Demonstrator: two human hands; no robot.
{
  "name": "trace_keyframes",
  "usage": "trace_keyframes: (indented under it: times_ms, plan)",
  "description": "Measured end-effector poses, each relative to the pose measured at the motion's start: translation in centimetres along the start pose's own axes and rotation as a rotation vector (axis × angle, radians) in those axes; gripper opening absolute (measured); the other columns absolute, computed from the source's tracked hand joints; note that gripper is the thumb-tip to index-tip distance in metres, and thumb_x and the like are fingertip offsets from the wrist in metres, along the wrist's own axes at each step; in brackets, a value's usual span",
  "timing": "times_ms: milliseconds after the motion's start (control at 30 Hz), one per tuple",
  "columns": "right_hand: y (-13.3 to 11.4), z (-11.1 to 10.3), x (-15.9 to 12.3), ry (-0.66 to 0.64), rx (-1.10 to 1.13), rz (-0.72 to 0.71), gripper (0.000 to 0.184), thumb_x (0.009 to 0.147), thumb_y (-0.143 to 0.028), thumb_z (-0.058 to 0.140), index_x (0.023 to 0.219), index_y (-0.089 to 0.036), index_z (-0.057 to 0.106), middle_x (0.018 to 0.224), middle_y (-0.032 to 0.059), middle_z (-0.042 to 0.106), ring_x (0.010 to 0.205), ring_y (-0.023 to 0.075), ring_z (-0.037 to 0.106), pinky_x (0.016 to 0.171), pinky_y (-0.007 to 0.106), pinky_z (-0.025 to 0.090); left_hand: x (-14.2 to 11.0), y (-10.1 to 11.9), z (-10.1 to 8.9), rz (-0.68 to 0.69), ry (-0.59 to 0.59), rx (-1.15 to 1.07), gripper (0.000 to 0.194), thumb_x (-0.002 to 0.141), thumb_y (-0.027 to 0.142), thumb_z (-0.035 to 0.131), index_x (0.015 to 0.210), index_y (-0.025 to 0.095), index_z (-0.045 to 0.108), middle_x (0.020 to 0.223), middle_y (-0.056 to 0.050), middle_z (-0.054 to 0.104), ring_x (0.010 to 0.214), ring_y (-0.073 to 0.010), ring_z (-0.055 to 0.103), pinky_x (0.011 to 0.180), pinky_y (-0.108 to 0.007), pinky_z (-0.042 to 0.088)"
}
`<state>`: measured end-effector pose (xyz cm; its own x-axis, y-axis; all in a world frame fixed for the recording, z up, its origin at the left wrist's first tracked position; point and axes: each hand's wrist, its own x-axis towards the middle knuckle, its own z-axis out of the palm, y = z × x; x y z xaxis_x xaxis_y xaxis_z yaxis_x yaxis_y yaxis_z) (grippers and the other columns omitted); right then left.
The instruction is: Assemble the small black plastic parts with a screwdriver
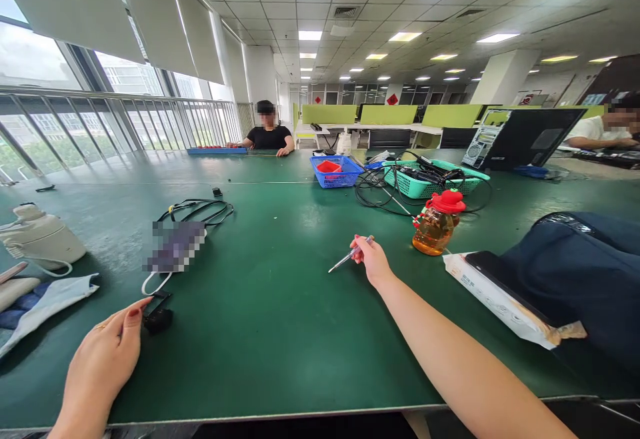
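Note:
My left hand (107, 352) is at the lower left, its thumb and forefinger closed on the edge of a small black part (159, 311) with a flat piece and a rounded dark lump. The part's exact kind cannot be made out. Just beyond it lies a purple-grey device (175, 245), partly blurred, with a white loop and black cable. My right hand (369, 259) grips a slim screwdriver (343, 263) by its clear handle; the metal tip points left and down, close to the green table (280, 332).
A red-lidded bottle (437, 223), a blue basket (335, 171) and a teal basket of cables (420, 182) stand beyond my right hand. Right lie a tissue pack (500, 305), a phone (505, 282) and dark cloth (575, 279). A white bag (47, 235) is left. Two people sit farther off.

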<state>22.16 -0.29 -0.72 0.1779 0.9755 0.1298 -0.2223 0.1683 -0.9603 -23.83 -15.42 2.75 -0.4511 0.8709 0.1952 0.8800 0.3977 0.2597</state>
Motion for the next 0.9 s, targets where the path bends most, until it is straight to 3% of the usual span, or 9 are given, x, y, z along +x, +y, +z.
trace_keyframes:
  times_ms: [167,300,533,767,833,900]
  plan:
    - [-0.06,0.02,-0.01,-0.006,-0.001,0.000,0.039,0.066,-0.055,0.074,0.057,-0.019,0.061,0.045,-0.0029,0.049,0.043,0.0104,0.046,0.041,0.024,0.038,0.20,-0.35,0.21,-0.041,-0.040,0.134,0.067,0.096,0.050,0.011,0.132,0.022,0.060,0.116,-0.016,0.070,0.112,-0.0339,0.062,0.078,-0.041,0.053]
    - [-0.06,0.02,-0.02,-0.008,-0.004,0.001,0.040,0.067,-0.056,0.074,0.057,-0.019,0.060,0.045,-0.0028,0.049,0.043,0.0104,0.046,0.041,0.024,0.038,-0.20,0.19,-0.10,-0.085,-0.007,0.187,0.065,0.096,0.047,0.014,0.128,0.019,0.062,0.109,-0.018,0.072,0.103,-0.0341,0.065,0.077,-0.043,0.053]
    - [-0.07,-0.04,-0.02,-0.003,-0.001,0.004,0.041,0.066,-0.056,0.074,0.057,-0.019,0.062,0.046,-0.0026,0.049,0.044,0.0098,0.046,0.041,0.023,0.038,-0.20,-0.30,0.26,-0.081,0.090,0.169,0.053,0.089,0.052,0.037,0.121,0.020,0.065,0.121,-0.017,0.067,0.115,-0.0389,0.059,0.086,-0.049,0.051]
    - [-0.06,0.01,-0.04,-0.001,0.005,0.011,0.041,0.065,-0.056,0.075,0.056,-0.018,0.062,0.046,-0.0024,0.049,0.044,0.0096,0.045,0.042,0.023,0.038,0.07,-0.40,0.42,-0.100,-0.053,0.140,0.055,0.090,0.051,0.034,0.128,0.022,0.060,0.119,-0.019,0.067,0.114,-0.0400,0.059,0.082,-0.049,0.052]
    - [-0.06,0.00,-0.02,0.001,0.008,0.012,0.041,0.064,-0.056,0.076,0.056,-0.018,0.062,0.046,-0.0024,0.049,0.045,0.0095,0.045,0.042,0.023,0.038,-0.01,-0.38,0.40,-0.079,-0.004,0.133,0.057,0.092,0.049,0.029,0.131,0.018,0.056,0.123,-0.020,0.065,0.113,-0.0400,0.059,0.084,-0.049,0.051]
    - [-0.04,-0.02,0.02,0.003,0.009,0.014,0.041,0.064,-0.057,0.076,0.056,-0.018,0.062,0.046,-0.0024,0.049,0.045,0.0093,0.045,0.042,0.023,0.037,-0.19,-0.44,0.49,-0.037,0.122,0.080,0.057,0.094,0.046,0.024,0.133,0.017,0.053,0.128,-0.020,0.061,0.114,-0.0381,0.059,0.087,-0.048,0.050]
